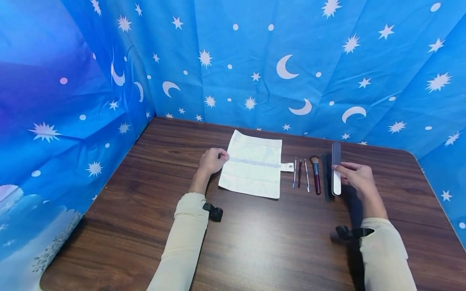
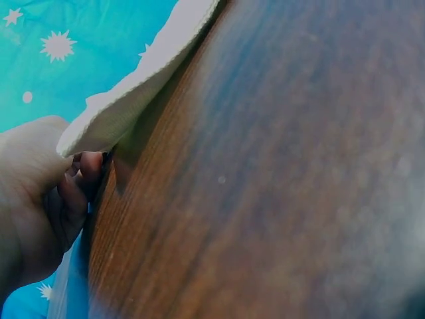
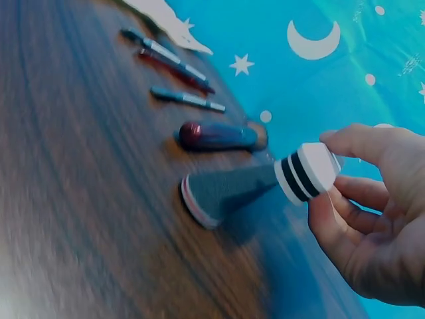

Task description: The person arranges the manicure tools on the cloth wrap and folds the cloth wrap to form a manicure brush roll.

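Note:
A white cloth roll-up pouch [image 1: 251, 180] lies unfolded on the table, a snap tab at its right side. My left hand [image 1: 212, 161] pinches the pouch's left edge between thumb and fingers; that edge is lifted in the left wrist view. Over at the right, my right hand [image 1: 358, 178] pinches a thick nail buffer [image 1: 336, 186], dark at the far end and white at the near end. Its layered white-and-black end shows in the right wrist view. Just left of the buffer, a dark nail file [image 1: 325, 184] lies on the table.
Between pouch and file lie a makeup brush [image 1: 316, 178] with a dark red handle, two slim silver tools and a thin dark red one [image 1: 300, 173]. The brown wooden table [image 1: 255, 242] meets a blue star-patterned curtain [image 1: 233, 81] along its back edge.

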Motion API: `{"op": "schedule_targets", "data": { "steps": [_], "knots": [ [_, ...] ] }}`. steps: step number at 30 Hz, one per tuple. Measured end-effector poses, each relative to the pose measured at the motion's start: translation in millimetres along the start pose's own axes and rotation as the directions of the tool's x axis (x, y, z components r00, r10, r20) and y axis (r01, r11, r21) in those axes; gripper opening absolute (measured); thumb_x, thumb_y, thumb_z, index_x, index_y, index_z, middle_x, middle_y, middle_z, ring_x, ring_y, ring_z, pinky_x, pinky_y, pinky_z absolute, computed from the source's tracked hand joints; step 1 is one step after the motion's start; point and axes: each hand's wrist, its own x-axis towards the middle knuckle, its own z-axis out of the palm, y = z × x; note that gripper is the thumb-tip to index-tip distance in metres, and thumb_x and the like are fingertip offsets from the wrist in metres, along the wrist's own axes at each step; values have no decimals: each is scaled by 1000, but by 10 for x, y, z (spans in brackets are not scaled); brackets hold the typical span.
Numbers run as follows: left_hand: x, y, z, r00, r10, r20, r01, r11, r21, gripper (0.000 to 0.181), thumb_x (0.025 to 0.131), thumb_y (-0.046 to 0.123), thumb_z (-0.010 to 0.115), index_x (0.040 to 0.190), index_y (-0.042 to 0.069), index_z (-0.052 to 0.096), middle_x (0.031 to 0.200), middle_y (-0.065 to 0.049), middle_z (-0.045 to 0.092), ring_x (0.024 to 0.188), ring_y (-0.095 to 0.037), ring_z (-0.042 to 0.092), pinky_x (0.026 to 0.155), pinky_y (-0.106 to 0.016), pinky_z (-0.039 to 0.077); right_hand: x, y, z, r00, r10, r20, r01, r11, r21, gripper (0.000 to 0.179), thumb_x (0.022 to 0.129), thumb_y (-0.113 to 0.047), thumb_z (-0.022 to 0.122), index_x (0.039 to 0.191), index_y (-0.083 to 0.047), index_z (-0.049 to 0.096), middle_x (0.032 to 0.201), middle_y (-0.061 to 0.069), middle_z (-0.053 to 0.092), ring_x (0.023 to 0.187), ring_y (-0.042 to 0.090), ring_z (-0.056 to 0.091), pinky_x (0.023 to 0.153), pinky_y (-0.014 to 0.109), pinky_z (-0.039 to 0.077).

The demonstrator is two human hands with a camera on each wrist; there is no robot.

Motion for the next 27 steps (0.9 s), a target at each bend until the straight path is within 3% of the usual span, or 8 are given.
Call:
{"op": "schedule_targets", "data": {
  "steps": [3,5,12,16,20,27],
  "knots": [
    [-2,-4,-2,1000,3,-1,-3,1000,2,17,101,24,61,104,13,73,99,-5,71,95,-26,62,95,-46,46,6,-35,35,999,-19,31,17,998,62,75,97,-40,65,149,8,41,102,-9,60,74,-11,58,68,14,55],
    [-4,-7,-3,1000,5,-1,-5,1000,0,17,101,24,61,104,13,73,99,-5,71,94,-26,61,95,-46,46,8,-70,64,998,-32,46,27,994,107,78,96,-40,67,150,9,40,94,-19,55,76,-12,58,69,13,55],
    [-17,-13,2,1000,8,-9,-8,1000,-6,16,101,24,61,103,13,73,98,-5,71,94,-26,61,95,-45,46,6,-249,227,996,-63,63,49,978,201,78,96,-39,68,151,7,38,92,-23,56,81,-10,59,71,11,54],
    [-22,-6,7,1000,4,-14,-5,1000,-11,16,101,24,61,102,13,73,98,-5,71,94,-26,61,96,-46,46,21,-348,318,993,-93,71,70,958,276,67,95,-34,71,144,5,47,87,-25,60,80,-6,61,71,13,55],
    [-26,1,13,1000,3,-21,-3,1000,-5,16,101,23,61,102,13,73,99,-5,72,96,-26,61,97,-47,45,26,-437,414,990,-120,78,95,956,277,60,96,-35,70,139,2,50,89,-25,61,82,-5,61,73,13,55],
    [-34,3,13,1000,3,-23,-2,1000,16,16,101,23,60,103,14,73,101,-5,72,97,-27,62,98,-47,45,44,-578,601,982,-159,104,128,957,260,65,98,-30,65,145,9,43,84,-25,62,80,-4,61,73,13,55]
  ]
}}
